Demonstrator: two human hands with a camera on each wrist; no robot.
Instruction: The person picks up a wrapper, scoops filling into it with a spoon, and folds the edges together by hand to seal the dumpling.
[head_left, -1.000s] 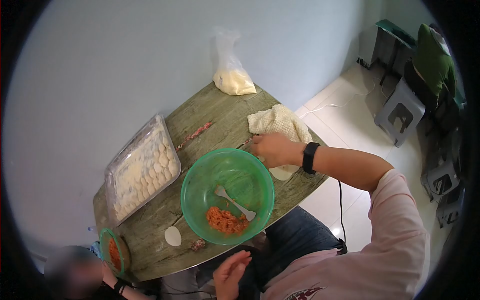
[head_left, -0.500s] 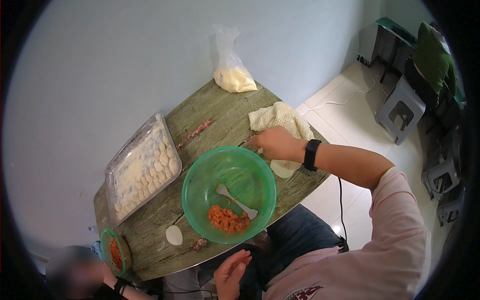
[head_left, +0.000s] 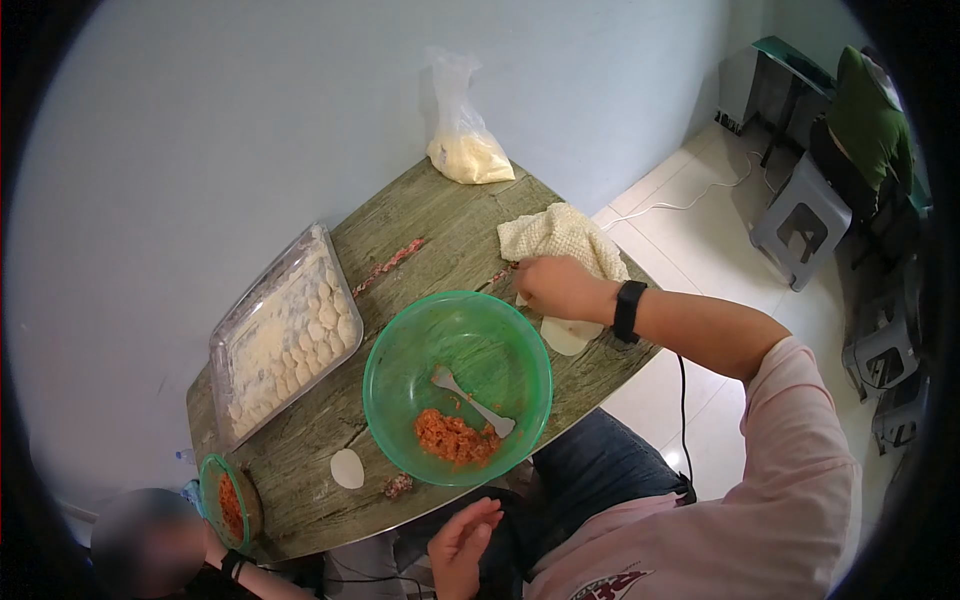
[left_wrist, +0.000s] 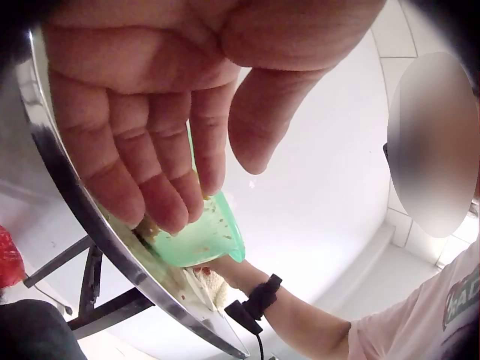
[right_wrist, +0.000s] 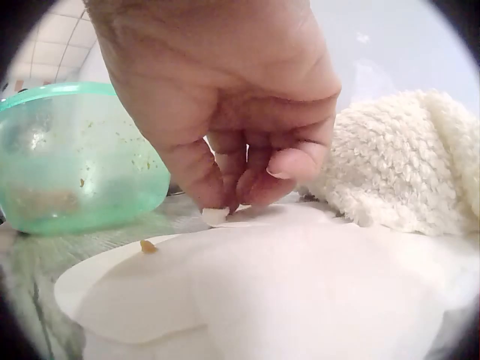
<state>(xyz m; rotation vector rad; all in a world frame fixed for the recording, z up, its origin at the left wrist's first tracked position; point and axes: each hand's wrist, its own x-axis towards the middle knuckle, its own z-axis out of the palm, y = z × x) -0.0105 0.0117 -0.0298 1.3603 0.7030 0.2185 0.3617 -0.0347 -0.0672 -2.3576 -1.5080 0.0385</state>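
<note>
Close over the table, my right hand (head_left: 565,288) has its fingertips on overlapping round dough wrappers (head_left: 570,337), beside a cream towel. In the right wrist view the thumb and fingers pinch a small raised edge of one dough wrapper (right_wrist: 215,216); a brown crumb (right_wrist: 148,246) sits on another. My left hand (head_left: 462,545) hovers at the table's near edge, palm up and fingers loosely extended, holding nothing. Between the hands stands a green bowl (head_left: 480,340) with orange filling (head_left: 455,438) and a pale spoon (head_left: 472,402) in it.
A clear tray (head_left: 225,420) of floured dumplings leans toward the wall at left. One wrapper (head_left: 347,469) lies left of the bowl. The towel (head_left: 560,235) and a bag of flour (head_left: 470,160) are farther back. Another person with a smaller bowl (head_left: 208,480) is at lower left.
My right hand has shifted slightly right, its fingers drawing back over the wrappers. The left hand stays almost in place.
</note>
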